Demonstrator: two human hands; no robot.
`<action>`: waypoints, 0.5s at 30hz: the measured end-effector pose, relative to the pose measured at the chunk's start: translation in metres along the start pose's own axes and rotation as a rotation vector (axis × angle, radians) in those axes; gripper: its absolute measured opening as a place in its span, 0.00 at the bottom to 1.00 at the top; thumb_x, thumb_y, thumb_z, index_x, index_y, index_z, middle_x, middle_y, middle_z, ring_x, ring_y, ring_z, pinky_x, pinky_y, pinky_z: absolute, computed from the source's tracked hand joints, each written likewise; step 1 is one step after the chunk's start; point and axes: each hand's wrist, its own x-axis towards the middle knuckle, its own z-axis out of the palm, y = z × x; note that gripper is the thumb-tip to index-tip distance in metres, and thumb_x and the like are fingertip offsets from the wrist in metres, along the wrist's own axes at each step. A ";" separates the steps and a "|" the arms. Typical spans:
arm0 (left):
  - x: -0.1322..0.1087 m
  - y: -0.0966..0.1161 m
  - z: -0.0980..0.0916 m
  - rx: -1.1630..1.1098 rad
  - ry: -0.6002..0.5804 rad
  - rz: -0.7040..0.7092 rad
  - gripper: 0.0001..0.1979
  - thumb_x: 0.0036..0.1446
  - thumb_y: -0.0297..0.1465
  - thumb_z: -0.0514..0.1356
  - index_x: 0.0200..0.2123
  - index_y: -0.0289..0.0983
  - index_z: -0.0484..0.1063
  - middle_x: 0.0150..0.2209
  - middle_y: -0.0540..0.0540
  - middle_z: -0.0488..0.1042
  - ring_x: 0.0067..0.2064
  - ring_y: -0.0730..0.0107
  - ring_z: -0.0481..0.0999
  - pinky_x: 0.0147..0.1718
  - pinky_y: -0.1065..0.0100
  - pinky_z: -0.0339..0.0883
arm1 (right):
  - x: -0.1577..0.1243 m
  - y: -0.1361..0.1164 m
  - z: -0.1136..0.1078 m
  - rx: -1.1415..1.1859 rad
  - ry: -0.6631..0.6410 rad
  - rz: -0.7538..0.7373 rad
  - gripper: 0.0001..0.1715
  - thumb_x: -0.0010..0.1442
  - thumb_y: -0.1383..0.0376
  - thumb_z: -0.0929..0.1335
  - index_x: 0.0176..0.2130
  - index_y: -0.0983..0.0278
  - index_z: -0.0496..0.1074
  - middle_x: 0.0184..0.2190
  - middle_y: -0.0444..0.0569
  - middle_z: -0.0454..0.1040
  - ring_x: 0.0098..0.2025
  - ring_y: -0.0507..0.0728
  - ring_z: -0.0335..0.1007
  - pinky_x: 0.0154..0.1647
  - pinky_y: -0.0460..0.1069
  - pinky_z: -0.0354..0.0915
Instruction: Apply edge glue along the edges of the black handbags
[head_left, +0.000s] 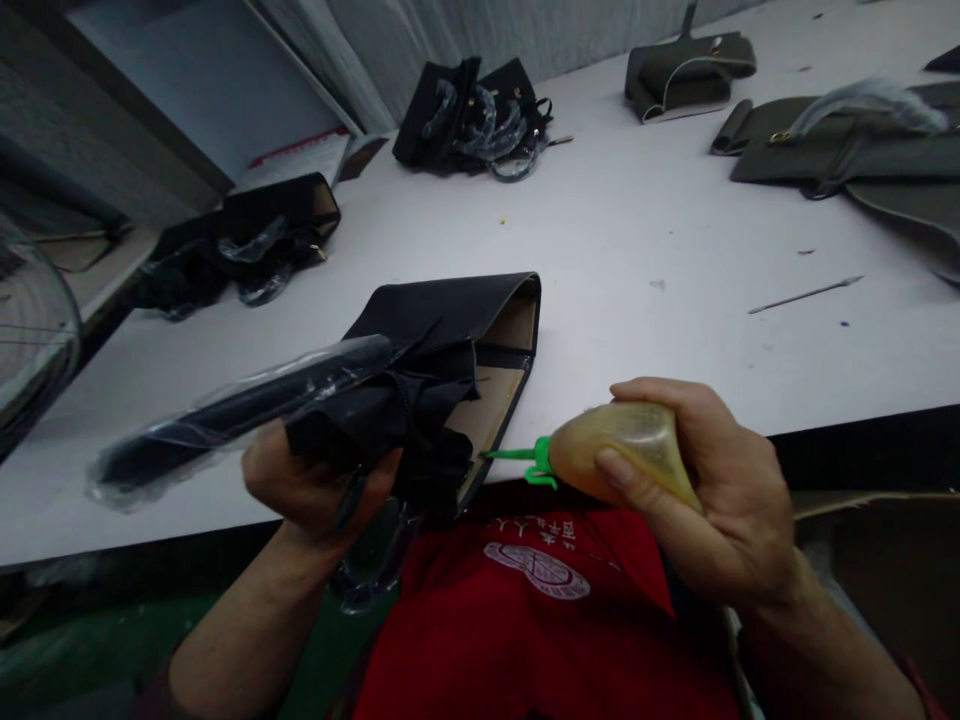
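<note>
White characters [553, 533] on red apron [525, 645] are unreadable.

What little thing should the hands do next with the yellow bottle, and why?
Maybe squeeze the yellow bottle gently: the tip of its green nozzle seems to be at the edge of the black bag's tan inside, while the right hand grips the bottle and the left hand holds the bag.

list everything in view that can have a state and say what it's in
black bag, gripped by left hand, one end open
bag's handle, wrapped in clear plastic
yellowish bottle, on its side, gripped by right hand
green nozzle, tip at the bag's open end
thin tool, lying on the table
</note>
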 end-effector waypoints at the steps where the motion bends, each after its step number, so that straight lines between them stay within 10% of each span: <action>1: 0.000 0.000 0.000 0.017 0.019 0.065 0.25 0.29 0.37 0.78 0.19 0.38 0.63 0.20 0.54 0.62 0.26 0.68 0.68 0.31 0.64 0.61 | 0.001 0.000 0.001 -0.027 0.026 0.002 0.18 0.62 0.56 0.72 0.49 0.60 0.70 0.32 0.45 0.75 0.25 0.52 0.69 0.23 0.48 0.66; 15: 0.007 0.008 -0.001 0.054 0.024 0.095 0.22 0.32 0.41 0.74 0.19 0.39 0.63 0.16 0.55 0.61 0.19 0.74 0.61 0.22 0.68 0.51 | 0.000 0.022 0.012 0.064 -0.021 0.020 0.19 0.64 0.55 0.70 0.50 0.61 0.68 0.26 0.40 0.70 0.22 0.50 0.64 0.22 0.47 0.62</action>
